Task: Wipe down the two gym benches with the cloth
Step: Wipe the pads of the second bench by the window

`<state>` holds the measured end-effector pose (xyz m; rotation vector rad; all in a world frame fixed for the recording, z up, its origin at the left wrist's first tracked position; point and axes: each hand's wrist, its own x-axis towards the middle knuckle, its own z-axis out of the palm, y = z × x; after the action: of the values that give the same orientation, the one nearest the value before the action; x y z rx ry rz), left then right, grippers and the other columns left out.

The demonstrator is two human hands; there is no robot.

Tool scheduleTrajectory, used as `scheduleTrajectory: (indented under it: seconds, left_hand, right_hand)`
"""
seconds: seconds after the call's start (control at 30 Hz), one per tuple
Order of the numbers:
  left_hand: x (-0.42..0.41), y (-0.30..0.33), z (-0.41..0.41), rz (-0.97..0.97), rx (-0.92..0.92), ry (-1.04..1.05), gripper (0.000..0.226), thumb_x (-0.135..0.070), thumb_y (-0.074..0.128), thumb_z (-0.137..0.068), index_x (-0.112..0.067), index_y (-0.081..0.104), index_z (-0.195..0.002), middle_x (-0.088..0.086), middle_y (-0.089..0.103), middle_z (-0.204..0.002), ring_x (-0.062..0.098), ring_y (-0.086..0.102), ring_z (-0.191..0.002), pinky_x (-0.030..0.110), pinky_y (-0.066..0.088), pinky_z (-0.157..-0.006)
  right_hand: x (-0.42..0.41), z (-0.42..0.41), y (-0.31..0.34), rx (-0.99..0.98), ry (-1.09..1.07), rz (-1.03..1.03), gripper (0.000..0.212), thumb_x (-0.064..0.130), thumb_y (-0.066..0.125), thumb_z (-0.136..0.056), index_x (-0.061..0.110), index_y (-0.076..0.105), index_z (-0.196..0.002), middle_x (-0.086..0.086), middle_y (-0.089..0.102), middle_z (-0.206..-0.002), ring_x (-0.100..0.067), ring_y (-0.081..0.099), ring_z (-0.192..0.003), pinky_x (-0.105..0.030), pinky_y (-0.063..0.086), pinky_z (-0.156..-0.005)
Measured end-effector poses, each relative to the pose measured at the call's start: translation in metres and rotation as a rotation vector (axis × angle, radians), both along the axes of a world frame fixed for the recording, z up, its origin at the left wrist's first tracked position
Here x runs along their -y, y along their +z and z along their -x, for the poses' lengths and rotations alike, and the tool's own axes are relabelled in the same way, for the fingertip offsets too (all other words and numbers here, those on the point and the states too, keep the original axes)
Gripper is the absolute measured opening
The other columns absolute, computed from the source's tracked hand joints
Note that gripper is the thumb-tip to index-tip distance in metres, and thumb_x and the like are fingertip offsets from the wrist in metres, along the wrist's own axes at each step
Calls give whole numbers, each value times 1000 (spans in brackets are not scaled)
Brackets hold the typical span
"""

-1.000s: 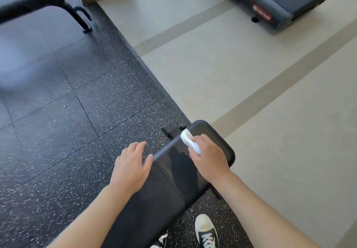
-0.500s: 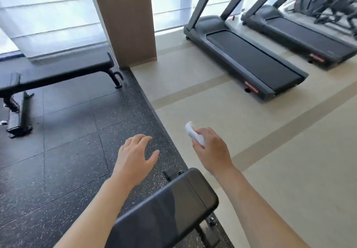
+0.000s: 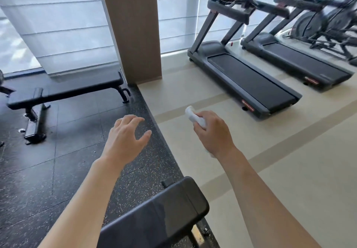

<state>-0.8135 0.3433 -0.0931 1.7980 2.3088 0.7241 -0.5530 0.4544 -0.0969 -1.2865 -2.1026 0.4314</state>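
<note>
Head view. Right hand point(image 3: 213, 131) grips the bunched cloth point(image 3: 195, 116) above and beyond the near bench point(image 3: 164, 215); left hand point(image 3: 126, 137) hangs released, fingers spread. Bench 2 point(image 3: 65, 91) lies far left of it. Cloth probably soft and light: keep it wadded in the palm.

Bright daylight pours through the blinds point(image 3: 61, 33), casting a sheen on the near table point(image 3: 164, 215). Wide-angle distortion bends the edges; the bike point(image 3: 328, 21) at upper right is motion-blurred.
</note>
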Motion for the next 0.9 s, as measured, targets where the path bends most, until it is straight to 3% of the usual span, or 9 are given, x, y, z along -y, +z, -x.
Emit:
scheduleTrajectory:
  seconds: [0.1,0.27,0.37,0.5,0.7,0.9]
  left_hand:
    - [10,14,-9,-29,-12,14,53,-50,63,-99,-22,58,-144,-1,52,-150,24,42,-142,52,39,-117]
    - [39,22,-12,-65,-26,80,52,-50,64,-98,-23,60,-142,-2,54,-148,23,44,-140,50,40,-116]
    - [65,28,-7,-62,-46,125,53,-54,62,-97,-26,59,-142,-5,54,-147,21,45,-138,50,42,-114]
    - [111,42,10,-52,-65,224,52,-51,65,-96,-24,62,-140,-4,55,-144,22,46,-136,47,41,-114]
    - [216,64,49,-59,-97,408,50,-46,67,-97,-20,63,-139,-1,56,-145,20,46,-137,41,39,-112]
    - [358,79,81,-68,-111,617,52,-47,66,-97,-20,61,-141,0,55,-147,22,46,-139,45,40,-115]
  right_hand:
    - [3,-4,12,-21,17,-44,20,24,67,-97,16,71,-114,6,60,-94,-17,52,-77,-24,37,-64]
    - [10,-1,19,-42,74,-49,22,25,69,-96,17,72,-116,1,68,-99,-16,54,-77,-16,34,-64]
    - [20,11,23,-62,113,-54,18,25,70,-95,17,72,-111,-1,68,-96,-20,57,-76,-26,39,-67]
    - [40,43,32,-84,193,-52,15,25,68,-96,18,71,-109,0,66,-94,-19,58,-75,-29,42,-68]
    - [103,117,44,-130,380,-41,14,24,69,-98,18,71,-110,4,63,-92,-2,52,-69,-17,34,-59]
    - [208,200,54,-132,576,-3,16,25,68,-97,19,71,-112,5,66,-96,-13,60,-77,-33,51,-70]
